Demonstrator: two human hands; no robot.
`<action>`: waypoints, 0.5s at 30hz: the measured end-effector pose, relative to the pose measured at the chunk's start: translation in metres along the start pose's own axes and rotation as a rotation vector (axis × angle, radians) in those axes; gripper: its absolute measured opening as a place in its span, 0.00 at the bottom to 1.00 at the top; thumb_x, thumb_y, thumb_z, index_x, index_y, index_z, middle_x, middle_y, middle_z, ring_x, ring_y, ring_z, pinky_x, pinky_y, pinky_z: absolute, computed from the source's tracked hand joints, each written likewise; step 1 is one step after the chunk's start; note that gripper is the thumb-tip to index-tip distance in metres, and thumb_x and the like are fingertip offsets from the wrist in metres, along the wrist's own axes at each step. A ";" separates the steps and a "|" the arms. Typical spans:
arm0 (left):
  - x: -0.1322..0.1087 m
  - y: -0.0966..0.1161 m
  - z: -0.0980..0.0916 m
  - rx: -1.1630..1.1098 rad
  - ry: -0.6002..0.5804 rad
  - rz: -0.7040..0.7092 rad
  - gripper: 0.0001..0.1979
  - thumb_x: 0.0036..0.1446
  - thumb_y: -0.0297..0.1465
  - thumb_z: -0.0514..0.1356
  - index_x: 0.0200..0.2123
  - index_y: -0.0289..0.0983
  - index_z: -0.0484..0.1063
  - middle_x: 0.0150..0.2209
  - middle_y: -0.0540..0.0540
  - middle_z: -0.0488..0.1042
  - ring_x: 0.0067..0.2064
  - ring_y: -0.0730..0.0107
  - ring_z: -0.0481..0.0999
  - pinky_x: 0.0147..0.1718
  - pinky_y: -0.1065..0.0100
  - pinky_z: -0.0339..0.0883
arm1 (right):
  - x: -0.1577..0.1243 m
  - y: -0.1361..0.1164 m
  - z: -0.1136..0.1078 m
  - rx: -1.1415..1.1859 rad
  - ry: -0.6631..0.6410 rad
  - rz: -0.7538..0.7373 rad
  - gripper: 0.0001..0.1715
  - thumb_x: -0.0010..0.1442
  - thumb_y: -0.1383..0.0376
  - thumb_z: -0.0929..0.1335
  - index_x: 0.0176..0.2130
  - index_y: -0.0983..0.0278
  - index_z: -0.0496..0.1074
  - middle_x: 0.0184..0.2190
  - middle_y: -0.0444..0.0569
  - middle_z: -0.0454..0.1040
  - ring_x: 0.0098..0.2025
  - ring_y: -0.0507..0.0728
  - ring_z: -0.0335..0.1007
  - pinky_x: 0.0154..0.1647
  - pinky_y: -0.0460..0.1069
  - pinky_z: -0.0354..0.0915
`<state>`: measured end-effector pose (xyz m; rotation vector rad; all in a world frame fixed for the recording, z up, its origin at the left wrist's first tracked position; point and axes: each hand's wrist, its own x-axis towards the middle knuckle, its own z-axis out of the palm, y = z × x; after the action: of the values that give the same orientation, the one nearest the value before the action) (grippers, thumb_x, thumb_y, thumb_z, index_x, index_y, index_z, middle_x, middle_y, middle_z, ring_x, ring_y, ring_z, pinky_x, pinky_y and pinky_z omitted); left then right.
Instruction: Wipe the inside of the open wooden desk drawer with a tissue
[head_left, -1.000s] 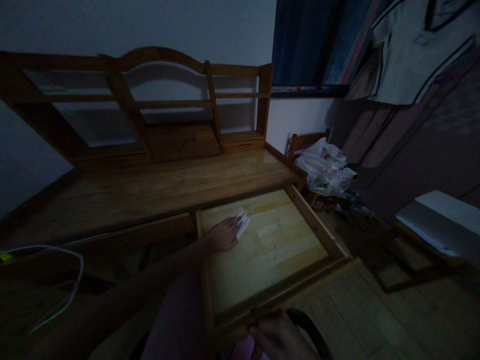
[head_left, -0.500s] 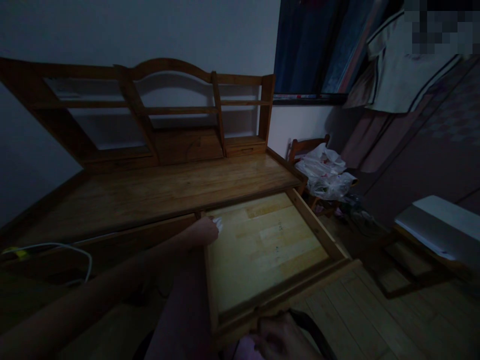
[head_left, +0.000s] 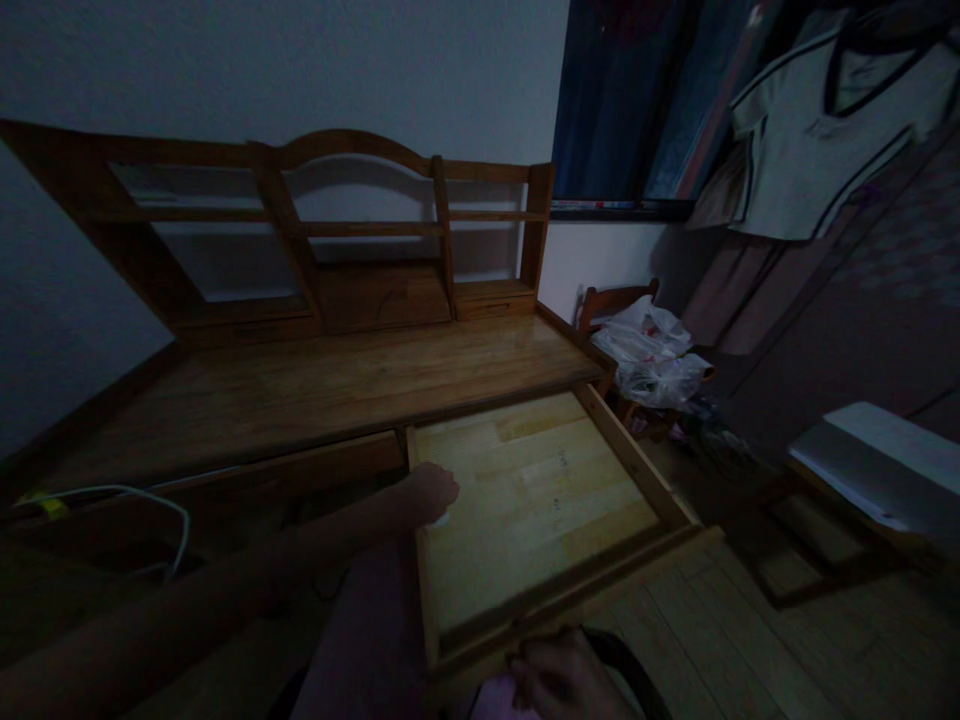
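Note:
My left hand [head_left: 433, 493] reaches over the left side of a pulled-out wooden drawer [head_left: 525, 480], its fingers closed around a crumpled white tissue [head_left: 442, 519]. Only a small edge of the tissue shows below the hand, near the drawer's left wall. My right hand [head_left: 562, 675] is low in the view, just in front of the drawer's front board [head_left: 592, 590]. Its fingers are curled together, and whatever they may hold is too dark to make out.
The wooden desk [head_left: 360, 375] carries a shelf unit [head_left: 352, 228] at its back. A white cable [head_left: 184, 515] loops at the left. Plastic bags [head_left: 649, 350] lie on a chair [head_left: 619, 297] at the right. A stool [head_left: 825, 510] bears a white, box-like object [head_left: 885, 450].
My left hand has moved down and slightly right along the drawer's left side with the tissue. My right hand has hardly moved. The view has tilted slightly up.

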<state>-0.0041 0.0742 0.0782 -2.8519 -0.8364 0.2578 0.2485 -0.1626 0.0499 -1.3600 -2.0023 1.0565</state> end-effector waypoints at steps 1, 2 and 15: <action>-0.004 0.004 0.000 -0.010 -0.004 0.023 0.03 0.52 0.28 0.64 0.29 0.35 0.76 0.29 0.41 0.78 0.32 0.61 0.78 0.31 0.65 0.67 | 0.000 0.000 0.000 -0.005 0.002 0.003 0.32 0.69 0.49 0.58 0.30 0.62 0.79 0.30 0.49 0.78 0.36 0.53 0.72 0.40 0.44 0.64; -0.009 0.006 0.000 -0.023 -0.005 0.045 0.03 0.52 0.30 0.64 0.30 0.35 0.76 0.29 0.41 0.78 0.32 0.61 0.78 0.32 0.65 0.67 | 0.000 0.000 0.000 -0.007 0.005 0.004 0.33 0.69 0.49 0.57 0.29 0.62 0.79 0.29 0.49 0.78 0.35 0.53 0.72 0.40 0.45 0.64; -0.046 0.006 -0.008 -0.116 0.049 0.062 0.13 0.61 0.34 0.60 0.25 0.36 0.72 0.23 0.48 0.74 0.27 0.70 0.68 0.32 0.70 0.57 | 0.002 0.004 0.005 0.094 -0.005 -0.018 0.32 0.71 0.51 0.57 0.28 0.63 0.78 0.29 0.48 0.78 0.34 0.53 0.74 0.36 0.44 0.63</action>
<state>-0.0372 0.0433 0.0906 -2.9823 -0.7790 0.1516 0.2466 -0.1613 0.0439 -1.2892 -1.9400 1.1321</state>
